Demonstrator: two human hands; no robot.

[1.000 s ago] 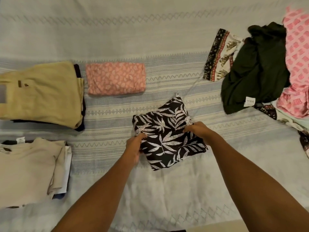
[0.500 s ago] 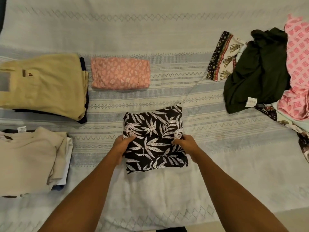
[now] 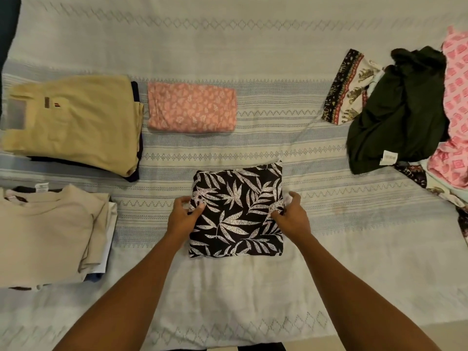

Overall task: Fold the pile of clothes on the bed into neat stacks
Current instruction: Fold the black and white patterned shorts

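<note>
Beyond leaf-print garment (image 3: 236, 209): pink fold (image 3: 191, 110); right, unfolded pile (image 3: 405, 115).

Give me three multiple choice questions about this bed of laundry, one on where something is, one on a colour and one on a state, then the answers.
1. Where does the folded pink patterned cloth lie relative to the folded black-and-white leaf-print cloth?
A) farther up the bed, to its left
B) on top of it
C) nearer the person, to its right

2. What colour is the large crumpled garment with the white tag?
A) yellow
B) dark green
C) pale blue

3. How does the leaf-print cloth lie?
A) hanging in the air
B) balled up
C) folded flat on the bedspread

Answers:
1 A: it sits above and left of the leaf print in the head view.
2 B: its fabric is plainly dark green.
3 C: it lies as a flat square, with the left hand and right hand at its side edges.
</note>
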